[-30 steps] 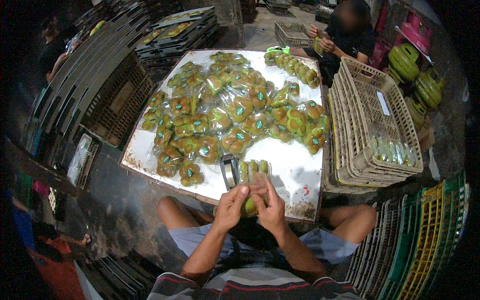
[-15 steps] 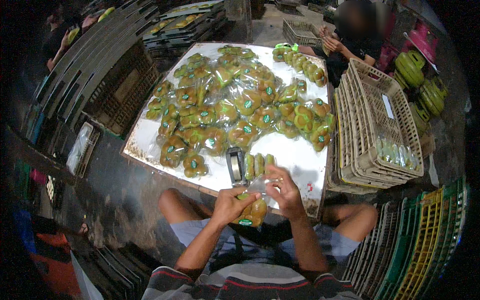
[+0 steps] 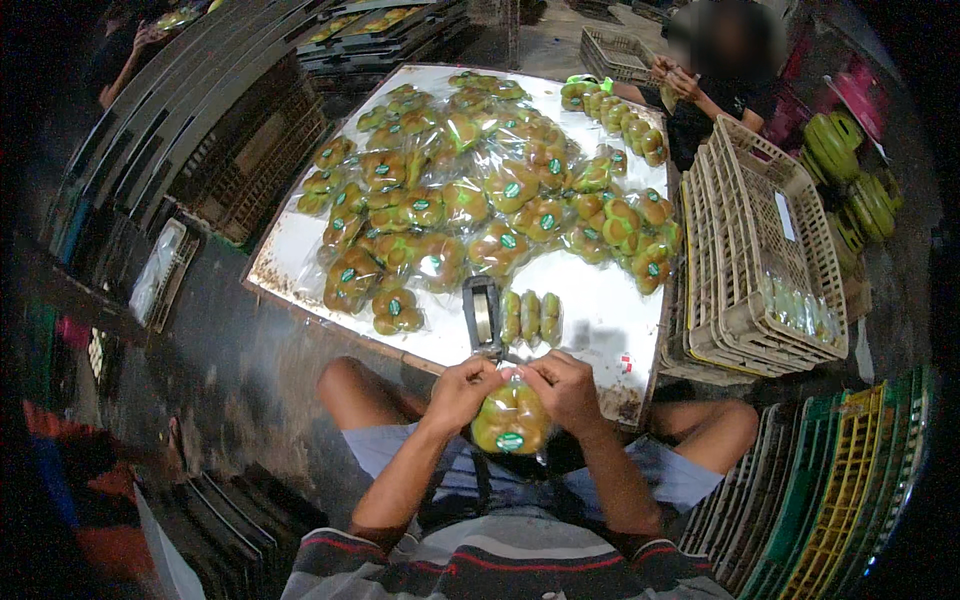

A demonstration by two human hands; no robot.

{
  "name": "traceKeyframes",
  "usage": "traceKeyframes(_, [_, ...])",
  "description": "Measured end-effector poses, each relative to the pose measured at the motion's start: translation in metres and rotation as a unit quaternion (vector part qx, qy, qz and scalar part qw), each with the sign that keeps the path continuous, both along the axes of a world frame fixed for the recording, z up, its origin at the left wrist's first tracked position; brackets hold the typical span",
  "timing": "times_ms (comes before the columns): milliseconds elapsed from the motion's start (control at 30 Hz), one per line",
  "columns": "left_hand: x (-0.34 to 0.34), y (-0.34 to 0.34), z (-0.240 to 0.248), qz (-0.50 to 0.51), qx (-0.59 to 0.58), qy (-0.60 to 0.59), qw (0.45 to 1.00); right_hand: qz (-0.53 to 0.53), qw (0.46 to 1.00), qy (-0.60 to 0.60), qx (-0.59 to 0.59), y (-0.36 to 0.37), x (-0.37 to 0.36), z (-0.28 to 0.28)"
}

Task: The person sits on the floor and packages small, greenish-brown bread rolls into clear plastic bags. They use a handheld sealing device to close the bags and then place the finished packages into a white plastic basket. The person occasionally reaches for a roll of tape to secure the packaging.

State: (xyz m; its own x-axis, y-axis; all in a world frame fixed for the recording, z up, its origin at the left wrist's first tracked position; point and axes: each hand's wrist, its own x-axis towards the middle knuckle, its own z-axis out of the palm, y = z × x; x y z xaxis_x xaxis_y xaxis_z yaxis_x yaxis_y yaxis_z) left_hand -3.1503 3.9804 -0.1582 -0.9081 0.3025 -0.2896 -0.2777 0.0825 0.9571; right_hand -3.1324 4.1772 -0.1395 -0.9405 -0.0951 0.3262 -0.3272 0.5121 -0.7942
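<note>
Over my lap, at the table's front edge, hangs a clear plastic bag of green-and-brown bread buns (image 3: 508, 418) with a round green label. My left hand (image 3: 462, 393) pinches one side of the bag's gathered top. My right hand (image 3: 565, 390) pinches the other side, close beside it. Just beyond my fingers stands a dark tape dispenser (image 3: 482, 312) with a roll of tape in it. To its right lie slim wrapped bread rolls (image 3: 532, 318) side by side. A heap of bagged bread buns (image 3: 445, 205) covers much of the white table (image 3: 590, 300).
Stacked beige crates (image 3: 765, 250) stand at the table's right side, with green gas cylinders (image 3: 832, 150) behind them. Another person (image 3: 725, 85) sits at the far right, hands raised. Racks of dark trays (image 3: 150, 130) rise at the left. Coloured crates (image 3: 840, 490) line the lower right.
My right hand has come down to the bag's neck beside my left hand. The bag now faces me more upright, and the whole view has shifted slightly.
</note>
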Motion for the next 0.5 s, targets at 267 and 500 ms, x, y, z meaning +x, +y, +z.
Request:
traceKeyframes(267, [0.022,0.02,-0.017,0.232,-0.161,0.289,0.915,-0.021,0.899,-0.272,-0.343,-0.052,0.039,-0.073])
traceKeyframes(500, [0.028,0.013,-0.018,0.239,0.26,-0.15,0.923,-0.022,0.879,-0.262,-0.399,-0.066,0.024,-0.077])
